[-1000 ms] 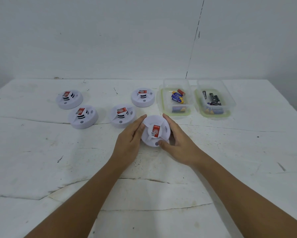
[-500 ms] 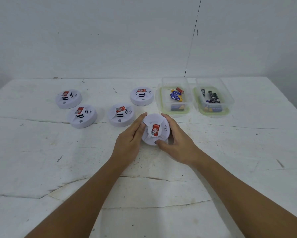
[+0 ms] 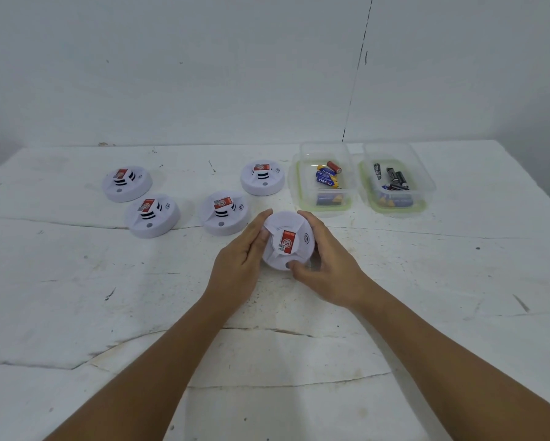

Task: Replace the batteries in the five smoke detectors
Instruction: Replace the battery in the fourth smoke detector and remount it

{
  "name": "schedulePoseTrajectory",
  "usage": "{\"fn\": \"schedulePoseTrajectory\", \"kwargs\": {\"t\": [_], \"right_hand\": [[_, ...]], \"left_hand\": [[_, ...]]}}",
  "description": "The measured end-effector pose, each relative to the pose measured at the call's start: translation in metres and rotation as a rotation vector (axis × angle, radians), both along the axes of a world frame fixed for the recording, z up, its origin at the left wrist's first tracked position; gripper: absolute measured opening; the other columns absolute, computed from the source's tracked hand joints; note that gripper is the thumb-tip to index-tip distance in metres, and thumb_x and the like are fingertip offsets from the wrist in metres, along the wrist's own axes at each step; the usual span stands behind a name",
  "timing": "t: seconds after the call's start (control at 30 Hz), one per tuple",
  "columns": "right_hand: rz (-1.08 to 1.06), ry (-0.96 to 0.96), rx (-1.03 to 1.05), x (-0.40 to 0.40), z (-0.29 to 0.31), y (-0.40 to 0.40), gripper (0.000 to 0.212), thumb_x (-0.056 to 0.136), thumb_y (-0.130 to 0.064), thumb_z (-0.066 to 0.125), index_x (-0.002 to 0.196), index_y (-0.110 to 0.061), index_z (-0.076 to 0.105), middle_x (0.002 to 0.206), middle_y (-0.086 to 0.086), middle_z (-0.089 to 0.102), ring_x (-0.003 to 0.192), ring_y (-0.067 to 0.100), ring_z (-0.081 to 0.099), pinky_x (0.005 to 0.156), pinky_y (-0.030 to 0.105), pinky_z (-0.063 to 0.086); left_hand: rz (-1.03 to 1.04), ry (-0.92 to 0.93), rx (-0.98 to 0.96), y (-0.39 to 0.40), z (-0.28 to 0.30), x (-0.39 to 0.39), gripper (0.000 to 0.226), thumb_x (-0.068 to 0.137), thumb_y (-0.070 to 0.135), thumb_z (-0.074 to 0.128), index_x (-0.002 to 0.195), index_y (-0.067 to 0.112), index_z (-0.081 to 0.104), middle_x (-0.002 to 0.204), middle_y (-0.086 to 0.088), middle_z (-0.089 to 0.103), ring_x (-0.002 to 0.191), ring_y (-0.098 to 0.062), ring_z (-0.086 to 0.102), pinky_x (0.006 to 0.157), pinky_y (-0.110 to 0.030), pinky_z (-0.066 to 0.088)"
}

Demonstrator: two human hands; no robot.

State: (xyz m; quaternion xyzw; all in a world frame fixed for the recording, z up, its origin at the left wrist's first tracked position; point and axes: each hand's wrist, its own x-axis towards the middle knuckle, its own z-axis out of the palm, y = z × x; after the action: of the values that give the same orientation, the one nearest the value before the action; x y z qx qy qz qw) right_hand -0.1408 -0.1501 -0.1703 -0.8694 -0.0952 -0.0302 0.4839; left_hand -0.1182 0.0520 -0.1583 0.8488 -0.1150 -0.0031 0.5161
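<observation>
Both hands, left hand and right hand, curl round the smoke detector mid-table; it looks light, hard, smooth, so hold its rim

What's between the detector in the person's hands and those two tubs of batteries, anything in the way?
Nothing visible. The held smoke detector, gripped by the left hand and right hand, has only bare table between it and the nearer battery tub. The other detectors lie off to the left.

cracked white table, white wall
</observation>
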Motion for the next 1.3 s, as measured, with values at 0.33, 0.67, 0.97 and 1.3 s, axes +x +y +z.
{"fn": "schedulePoseTrajectory", "kwargs": {"t": [0.33,0.67,0.97,1.3], "right_hand": [[0.001,-0.042,-0.037,-0.0032,0.0041,0.0018,0.079,0.084,-0.035,0.072,0.151,-0.045,0.030,0.140,-0.024,0.050,0.131,0.009,0.052,0.103,0.045,0.052],[-0.019,-0.015,-0.032,-0.0045,0.0050,0.0014,0.081,0.086,-0.033,0.071,0.154,-0.043,0.030,0.144,-0.023,0.049,0.136,0.011,0.050,0.106,0.048,0.050],[-0.020,-0.020,-0.022,-0.0052,0.0058,0.0025,0.081,0.085,-0.033,0.071,0.154,-0.042,0.030,0.144,-0.023,0.050,0.136,0.011,0.050,0.106,0.048,0.050],[-0.010,-0.028,-0.015,-0.0051,0.0066,0.0018,0.078,0.085,-0.024,0.074,0.150,-0.042,0.035,0.139,-0.021,0.053,0.131,0.013,0.053,0.102,0.048,0.053]], "left_hand": [[-0.008,-0.002,0.013,0.0000,-0.0005,0.0001,0.043,0.111,0.042,0.038,0.153,0.042,0.046,0.146,0.026,0.055,0.123,0.023,0.047,0.097,0.001,0.037],[0.005,-0.004,-0.017,0.0008,-0.0022,0.0004,0.041,0.111,0.042,0.039,0.152,0.044,0.047,0.143,0.033,0.052,0.122,0.027,0.045,0.096,0.000,0.037],[0.010,-0.007,-0.010,0.0015,0.0000,-0.0008,0.041,0.111,0.043,0.039,0.150,0.045,0.048,0.141,0.032,0.055,0.122,0.024,0.047,0.092,0.001,0.037],[0.004,-0.009,0.004,0.0009,0.0009,-0.0011,0.042,0.111,0.042,0.038,0.152,0.042,0.047,0.140,0.033,0.053,0.120,0.028,0.045,0.095,0.001,0.037]]}}
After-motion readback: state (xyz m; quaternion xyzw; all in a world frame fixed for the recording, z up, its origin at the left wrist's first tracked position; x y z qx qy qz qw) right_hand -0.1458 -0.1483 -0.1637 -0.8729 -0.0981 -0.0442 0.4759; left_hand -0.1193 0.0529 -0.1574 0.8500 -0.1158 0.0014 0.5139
